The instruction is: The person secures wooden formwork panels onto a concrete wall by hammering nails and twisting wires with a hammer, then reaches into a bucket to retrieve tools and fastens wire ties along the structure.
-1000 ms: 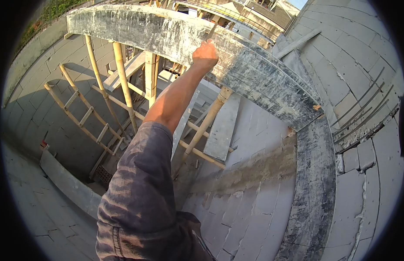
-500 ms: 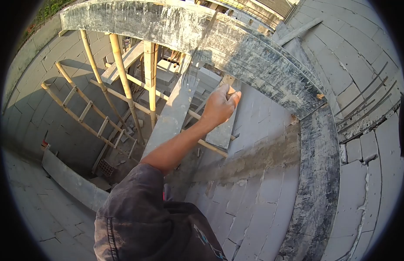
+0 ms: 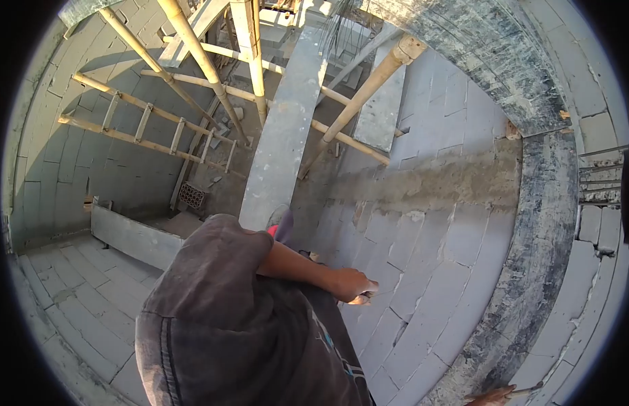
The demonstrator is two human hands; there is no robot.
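Observation:
My left hand is closed in front of my body, above the grey block wall. A small pale edge shows under its fingers, too little to name. At the bottom edge, my right hand is partly in view beside the dark curved formwork board. It is closed around a thin stick-like tool, whose far end points right. A bamboo post leans up to the underside of the stained upper formwork board, apart from both hands. My foot rests on a long grey plank.
Bamboo poles and a bamboo ladder stand to the left, over a lower floor. A second board lies across a bamboo crossbar. Steel bars stick out at the right wall. The curved formwork runs down the right.
My left hand has come away from the top of the bamboo post and dropped back near my body. My view has tilted down, and my right hand now shows at the bottom edge.

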